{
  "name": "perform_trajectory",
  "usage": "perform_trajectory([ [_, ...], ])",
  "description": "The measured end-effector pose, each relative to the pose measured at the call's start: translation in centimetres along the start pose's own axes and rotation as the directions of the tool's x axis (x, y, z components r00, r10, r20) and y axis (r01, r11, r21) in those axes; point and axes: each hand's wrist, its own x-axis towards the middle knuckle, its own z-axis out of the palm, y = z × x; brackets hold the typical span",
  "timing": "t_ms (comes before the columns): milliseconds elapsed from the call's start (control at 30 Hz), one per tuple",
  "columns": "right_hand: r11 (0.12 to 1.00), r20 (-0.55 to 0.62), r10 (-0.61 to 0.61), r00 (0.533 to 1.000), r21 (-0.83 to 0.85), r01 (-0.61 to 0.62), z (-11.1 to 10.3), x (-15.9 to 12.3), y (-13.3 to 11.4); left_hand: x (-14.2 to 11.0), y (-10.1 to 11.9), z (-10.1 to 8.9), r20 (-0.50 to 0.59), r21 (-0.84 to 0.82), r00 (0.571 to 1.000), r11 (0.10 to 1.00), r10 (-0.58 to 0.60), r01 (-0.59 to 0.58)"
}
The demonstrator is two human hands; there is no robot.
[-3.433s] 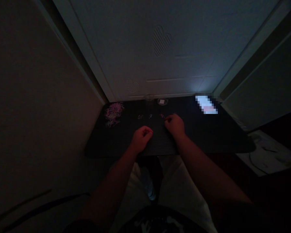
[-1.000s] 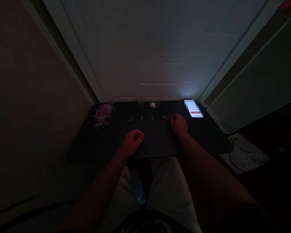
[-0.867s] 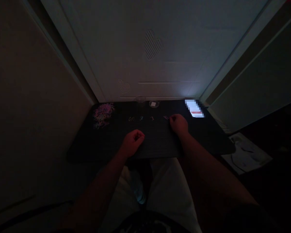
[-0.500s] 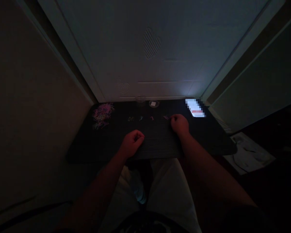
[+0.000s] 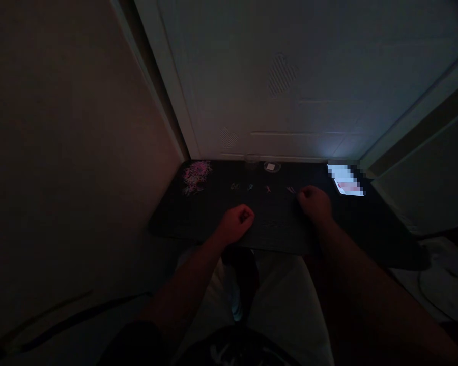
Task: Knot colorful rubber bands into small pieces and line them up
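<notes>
My left hand (image 5: 234, 224) rests near the front edge of the dark table (image 5: 275, 231), its fingers curled and thumb against them. Whether anything is in it is hidden. My right hand (image 5: 316, 204) is also closed, fingertips down by the tabletop, just right of some thin pinkish pieces (image 5: 290, 189). What it pinches, if anything, is too small to see. Leftward in the same row lie a reddish little cluster (image 5: 267, 189), a bluish cluster (image 5: 250, 187) and pale looped pieces (image 5: 235, 186). A heap of similar thin pink and purple pieces (image 5: 197, 175) fills the back left corner.
A clear container (image 5: 252, 161) and a round transparent lid-like dish (image 5: 272, 167) with a white square stand at the back. A lit phone (image 5: 345, 180) lies at the back right. A pale panel with hearts (image 5: 282, 76) rises behind the table. The light is dim.
Since the earliest frame my right hand has moved right along the row, and the pinkish pieces now show beside it. My left hand stays closed. Lately the view has swung left.
</notes>
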Motion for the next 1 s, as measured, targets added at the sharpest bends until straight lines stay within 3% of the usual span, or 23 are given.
perform_trajectory([
  [133, 0.997, -0.006, -0.002, 1.000, 0.077, 0.002, -0.3, -0.2, 0.1, -0.9, -0.9, -1.4, -0.079, 0.170, 0.996, 0.985, 0.040, -0.026],
  [233, 0.994, -0.006, 0.023, 1.000, 0.110, -0.022, -0.3, -0.2, 0.1, -1.6, -2.5, -4.1, -0.165, 0.379, 0.981, 0.925, 0.106, -0.036],
  [367, 0.997, -0.009, 0.010, 1.000, 0.079, -0.009, -0.2, -0.1, 0.1, -2.2, -5.2, -8.6, -0.319, 0.576, 0.947, 0.789, -0.026, 0.215],
  [500, 0.998, -0.001, 0.009, 1.000, 0.062, -0.009, -0.2, 0.0, 0.2, -2.0, -6.7, -11.8, -0.274, 0.659, 0.956, 0.703, -0.109, 0.269],
  [667, 0.998, 0.029, 0.028, 0.999, 0.064, -0.030, -0.2, 0.0, 0.2, -0.2, -7.3, -13.0, -0.192, 0.731, 0.972, 0.642, -0.134, 0.232],
  [833, 0.998, 0.025, 0.028, 0.999, 0.058, -0.030, 0.0, 0.1, 0.4, 2.2, -8.1, -13.5, -0.241, 0.745, 0.956, 0.599, -0.166, 0.292],
  [1000, 0.998, 0.027, 0.034, 0.999, 0.053, -0.036, 0.1, 0.2, 0.5, 4.9, -8.3, -14.3, -0.216, 0.764, 0.967, 0.594, -0.132, 0.252],
])
